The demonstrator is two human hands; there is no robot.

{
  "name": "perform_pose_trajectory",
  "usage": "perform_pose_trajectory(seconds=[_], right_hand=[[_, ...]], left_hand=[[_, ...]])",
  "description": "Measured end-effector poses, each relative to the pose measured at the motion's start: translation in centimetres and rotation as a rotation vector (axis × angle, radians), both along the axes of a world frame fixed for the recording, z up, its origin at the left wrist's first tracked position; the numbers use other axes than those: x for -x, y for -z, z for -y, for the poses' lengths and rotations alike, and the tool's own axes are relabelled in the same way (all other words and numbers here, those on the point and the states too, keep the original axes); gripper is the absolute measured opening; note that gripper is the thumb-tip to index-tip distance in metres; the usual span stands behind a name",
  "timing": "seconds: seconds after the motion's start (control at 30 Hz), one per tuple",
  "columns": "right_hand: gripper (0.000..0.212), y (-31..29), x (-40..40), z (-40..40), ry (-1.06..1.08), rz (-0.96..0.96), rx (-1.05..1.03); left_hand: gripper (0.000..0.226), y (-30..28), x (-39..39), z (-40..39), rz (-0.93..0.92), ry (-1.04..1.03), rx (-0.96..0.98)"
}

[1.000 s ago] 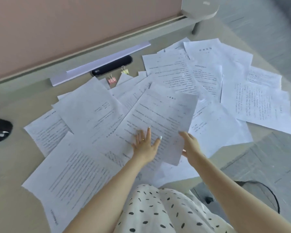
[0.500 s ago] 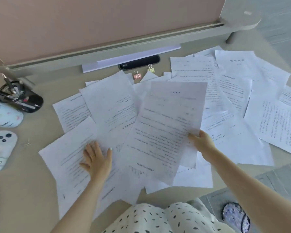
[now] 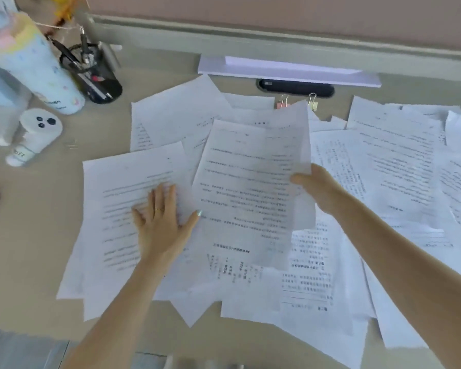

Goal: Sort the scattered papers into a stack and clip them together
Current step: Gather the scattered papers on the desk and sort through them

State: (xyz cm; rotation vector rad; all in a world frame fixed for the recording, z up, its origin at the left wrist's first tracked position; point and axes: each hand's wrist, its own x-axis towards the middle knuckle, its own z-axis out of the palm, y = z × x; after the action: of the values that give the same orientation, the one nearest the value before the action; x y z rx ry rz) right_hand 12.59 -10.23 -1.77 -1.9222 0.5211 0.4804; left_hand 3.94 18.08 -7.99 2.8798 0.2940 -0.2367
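Papers [image 3: 378,166] lie scattered and overlapping across the desk [image 3: 32,235]. Left hand [image 3: 161,222] lies flat on a sheet [image 3: 117,198], fingers spread. Right hand [image 3: 317,187] pinches the edge of a lifted page [image 3: 250,187], thumb on top. Two clips [image 3: 284,102] sit at the far edge, beside a black slot [image 3: 296,87].

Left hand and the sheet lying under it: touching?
Touching. The head view shows the left hand lying flat, fingers spread, on the printed sheet on the desk, with no gap visible.
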Motion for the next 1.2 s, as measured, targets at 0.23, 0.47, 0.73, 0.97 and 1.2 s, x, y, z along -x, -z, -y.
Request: perform_pose_trajectory(seconds=[0.23,0.47,0.73,0.97,1.2], right_hand=[[0.018,2.3,2.1,-3.8,-0.113,0.101,-0.086],[0.032,1.5,8.0,-4.2,0.025,0.185,-0.090],[0.031,2.2,11.9,-3.0,0.353,0.268,-0.378],[0.016,3.6,10.0,-4.3,0.279,0.218,-0.322],[0.016,3.2,8.3,-2.5,0.167,0.189,-0.336]], left_hand=[[0.079,0.5,0.4,0.1,0.063,0.109,0.021],[0.070,-0.3,3.6,-0.9,0.179,0.187,0.211],[0.074,0.9,5.1,-6.5,0.063,-0.014,-0.081],[0.075,0.5,0.4,-0.6,0.029,0.055,-0.010],[0.070,0.1,-1.8,8.5,0.006,0.226,0.094]])
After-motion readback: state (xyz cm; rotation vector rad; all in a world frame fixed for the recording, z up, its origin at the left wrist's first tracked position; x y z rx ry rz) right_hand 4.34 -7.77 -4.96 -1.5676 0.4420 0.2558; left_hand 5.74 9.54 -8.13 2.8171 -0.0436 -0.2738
